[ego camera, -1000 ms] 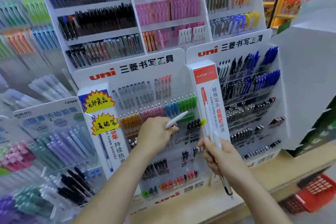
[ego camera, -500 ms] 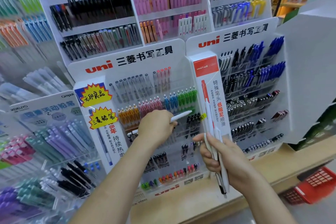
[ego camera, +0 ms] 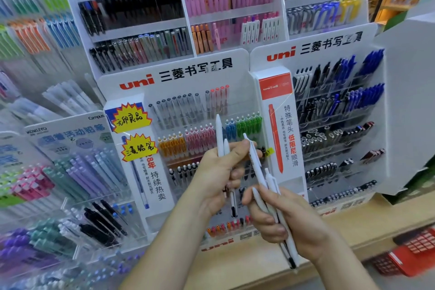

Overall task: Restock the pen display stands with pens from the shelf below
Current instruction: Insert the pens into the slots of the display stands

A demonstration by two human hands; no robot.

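By uni stand (ego camera: 174,77), L hand (ego camera: 216,172) grips 2 white pens (ego camera: 219,134), R hand (ego camera: 296,223) grips 3 pens (ego camera: 255,162).

In view of your body: 2 hands + 2 forearms. Your bare left hand (ego camera: 219,172) joins a slim, bare left forearm (ego camera: 164,249), uncovered from wrist to the frame's bottom edge. Same on the other side: bare right hand (ego camera: 289,221), then a slim, bare right forearm (ego camera: 346,273), uncovered right down to the lower edge. Fingers on both hands are slender w/ smooth knuckles. The short, rounded right thumbnail (ego camera: 279,229) looks natural, w/ a faint sheen. Wrists are narrow, approx. as wide as the forearms behind them. Arm outlines are a bit soft, so finer detail can't be read.
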